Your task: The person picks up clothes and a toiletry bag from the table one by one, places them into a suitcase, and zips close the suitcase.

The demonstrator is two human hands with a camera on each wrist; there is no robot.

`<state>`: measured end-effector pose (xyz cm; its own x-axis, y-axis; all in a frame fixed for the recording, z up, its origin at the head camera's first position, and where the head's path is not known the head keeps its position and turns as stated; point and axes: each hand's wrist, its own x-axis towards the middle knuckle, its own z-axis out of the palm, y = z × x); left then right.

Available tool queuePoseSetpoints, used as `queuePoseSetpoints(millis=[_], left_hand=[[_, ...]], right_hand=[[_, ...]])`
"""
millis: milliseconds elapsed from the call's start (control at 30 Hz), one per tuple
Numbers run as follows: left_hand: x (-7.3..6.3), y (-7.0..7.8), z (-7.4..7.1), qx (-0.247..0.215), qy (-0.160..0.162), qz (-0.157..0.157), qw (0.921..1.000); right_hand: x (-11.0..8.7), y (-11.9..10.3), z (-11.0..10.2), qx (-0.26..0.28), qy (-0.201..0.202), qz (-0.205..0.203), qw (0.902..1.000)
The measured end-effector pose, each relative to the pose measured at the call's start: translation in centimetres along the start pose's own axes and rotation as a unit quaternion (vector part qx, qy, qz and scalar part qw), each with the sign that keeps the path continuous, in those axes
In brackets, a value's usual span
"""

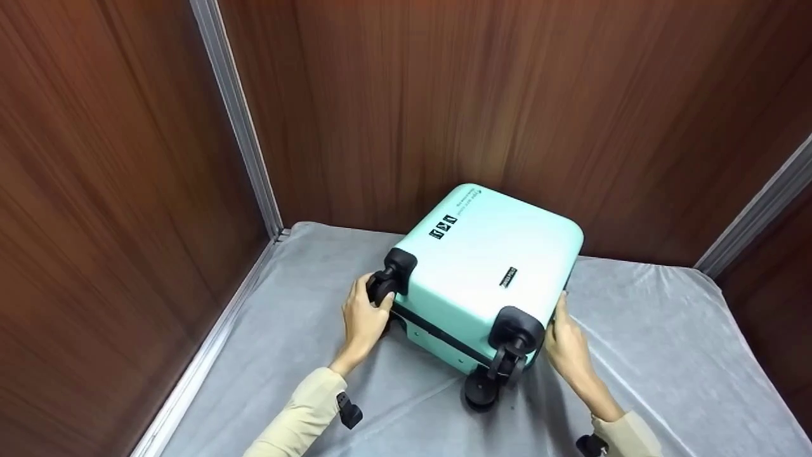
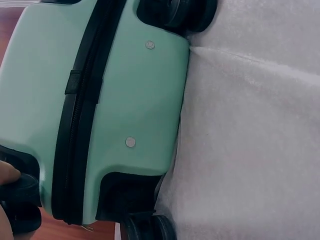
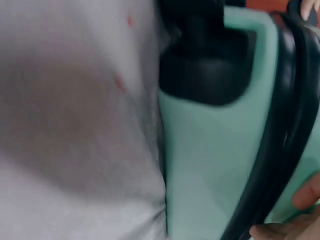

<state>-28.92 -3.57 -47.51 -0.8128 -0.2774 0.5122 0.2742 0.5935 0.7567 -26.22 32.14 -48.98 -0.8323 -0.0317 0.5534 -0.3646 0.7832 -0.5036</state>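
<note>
A mint-green hard-shell suitcase (image 1: 488,254) lies on its broad side on a grey cloth, its wheeled end toward me. Black caster wheels stick out at its corners. My left hand (image 1: 366,317) grips the upper left caster wheel (image 1: 382,287), thumb on the near side. In the left wrist view a thumb (image 2: 7,172) rests on that black wheel. Along the suitcase's right side, my right hand (image 1: 568,346) rests with fingers pointing forward. The right wrist view has its fingertips (image 3: 307,192) against the shell beside the black zipper band (image 3: 280,150).
Grey cloth (image 1: 285,304) covers the surface under the suitcase, with creases at the right. Brown wood-grain panels stand behind (image 1: 380,114) and at both sides, joined by metal corner posts (image 1: 244,120). The suitcase's far end is close to the back panel.
</note>
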Motion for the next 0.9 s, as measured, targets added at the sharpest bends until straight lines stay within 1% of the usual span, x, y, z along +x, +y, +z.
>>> queuePoseSetpoints(millis=[100, 167, 267, 367, 467, 500, 567, 633, 700, 733, 800, 900], left_hand=[[0.0, 0.1, 0.0, -0.008, 0.002, -0.004, 1.0], [-0.2, 0.2, 0.0, -0.01, 0.001, -0.005, 0.9999], [-0.7, 0.4, 0.0, -0.009, -0.002, -0.004, 1.0], [-1.3, 0.5, -0.1, -0.007, -0.002, 0.003, 1.0], [-1.5, 0.5, -0.3, -0.002, -0.008, 0.005, 1.0], [-1.4, 0.4, -0.3, 0.001, -0.009, 0.01, 0.9999], [-1.3, 0.3, -0.5, 0.008, -0.018, 0.014, 0.9997], [-1.3, 0.3, -0.6, 0.016, -0.032, 0.019, 0.9992], [-1.2, 0.3, -0.6, 0.022, -0.043, 0.026, 0.9985], [-1.2, 0.3, -0.6, 0.023, -0.049, 0.027, 0.9982], [-1.2, 0.4, -0.5, 0.024, -0.053, 0.03, 0.9979], [-1.2, 0.5, -0.5, 0.023, -0.043, 0.036, 0.9982]], right_hand=[[-0.1, 0.0, 0.0, 0.004, -0.008, 0.005, 0.9999], [0.1, 0.3, -0.2, 0.009, -0.02, 0.012, 0.9997], [0.5, 0.8, -0.7, 0.017, -0.052, 0.033, 0.998], [1.2, 1.3, -1.1, 0.025, -0.09, 0.053, 0.9942], [1.8, 1.6, -1.3, 0.03, -0.107, 0.055, 0.9923], [1.9, 1.6, -1.2, 0.03, -0.107, 0.05, 0.9926], [1.8, 1.5, -1.1, 0.029, -0.089, 0.035, 0.995], [1.5, 1.1, -1.1, 0.038, -0.06, 0.025, 0.9972], [1.1, 0.8, -1.2, 0.061, -0.03, 0.029, 0.9972], [1.0, 0.7, -1.4, 0.078, -0.019, 0.038, 0.996], [0.7, 0.3, -1.7, 0.124, -0.007, 0.07, 0.9898], [0.8, -0.2, -2.2, 0.17, -0.007, 0.126, 0.9773]])
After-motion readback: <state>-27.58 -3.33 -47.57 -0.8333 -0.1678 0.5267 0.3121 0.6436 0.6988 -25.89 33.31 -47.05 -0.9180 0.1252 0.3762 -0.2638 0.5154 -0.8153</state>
